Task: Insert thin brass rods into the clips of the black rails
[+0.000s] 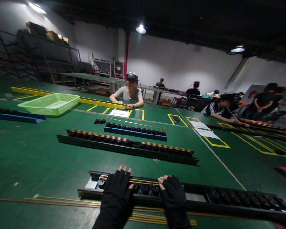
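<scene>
A long black channel rail (pixel 195 205) lies across the table in front of me, with black blocks (pixel 146 190) set in a row inside it. Thin brass rods (pixel 143 181) run lengthwise over these blocks. My left hand (pixel 118 189), in a black fingerless glove, rests across the rail and rods, its fingers stretched toward the far edge. Farther right, my gloved right hand (pixel 173 192) has its fingers curled and thumb close to them at the rods. The exact contact under both palms is hidden.
Loose brass rods (pixel 157 219) lie on the near side. Beyond are another black rail (pixel 126 146), a blue rail (pixel 135 133) with black blocks, a green basket (pixel 50 108) and a yellow rail (pixel 100 103). A co-worker (pixel 131 92) sits across the table; others are at right.
</scene>
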Available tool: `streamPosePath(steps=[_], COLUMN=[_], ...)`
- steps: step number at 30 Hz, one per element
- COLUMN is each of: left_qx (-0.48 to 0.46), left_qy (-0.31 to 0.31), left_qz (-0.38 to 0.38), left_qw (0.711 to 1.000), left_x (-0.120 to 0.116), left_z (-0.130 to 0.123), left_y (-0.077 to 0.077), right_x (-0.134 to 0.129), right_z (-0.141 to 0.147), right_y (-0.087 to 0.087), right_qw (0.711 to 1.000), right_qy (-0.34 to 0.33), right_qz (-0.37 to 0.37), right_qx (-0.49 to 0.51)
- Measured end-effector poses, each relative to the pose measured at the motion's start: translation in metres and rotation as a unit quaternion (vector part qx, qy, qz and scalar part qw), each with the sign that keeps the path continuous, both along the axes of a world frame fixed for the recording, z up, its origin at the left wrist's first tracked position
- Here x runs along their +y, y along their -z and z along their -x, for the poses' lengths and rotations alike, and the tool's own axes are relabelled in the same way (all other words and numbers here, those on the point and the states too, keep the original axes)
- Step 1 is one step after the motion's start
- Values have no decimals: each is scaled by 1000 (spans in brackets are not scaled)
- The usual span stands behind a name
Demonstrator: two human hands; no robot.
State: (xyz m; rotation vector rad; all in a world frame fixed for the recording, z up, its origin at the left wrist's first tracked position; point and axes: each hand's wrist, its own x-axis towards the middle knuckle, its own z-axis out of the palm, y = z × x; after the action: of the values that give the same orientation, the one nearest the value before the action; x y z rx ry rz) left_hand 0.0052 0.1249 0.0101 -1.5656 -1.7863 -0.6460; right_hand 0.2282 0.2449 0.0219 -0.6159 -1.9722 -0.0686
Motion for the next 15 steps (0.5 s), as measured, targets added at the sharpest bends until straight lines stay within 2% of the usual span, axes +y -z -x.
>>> streamPosePath(steps=[9,15], left_qx=[-8,-9], left_qy=[-6,1], left_qz=[22,22], left_qw=[1000,1000], left_x=[3,3], left_z=[6,6], left_y=[10,7], right_x=[20,20], right_z=[-34,-46], right_y=[18,14], right_qw=[984,962], right_qy=[137,219], right_qz=[73,109], right_qx=[90,122])
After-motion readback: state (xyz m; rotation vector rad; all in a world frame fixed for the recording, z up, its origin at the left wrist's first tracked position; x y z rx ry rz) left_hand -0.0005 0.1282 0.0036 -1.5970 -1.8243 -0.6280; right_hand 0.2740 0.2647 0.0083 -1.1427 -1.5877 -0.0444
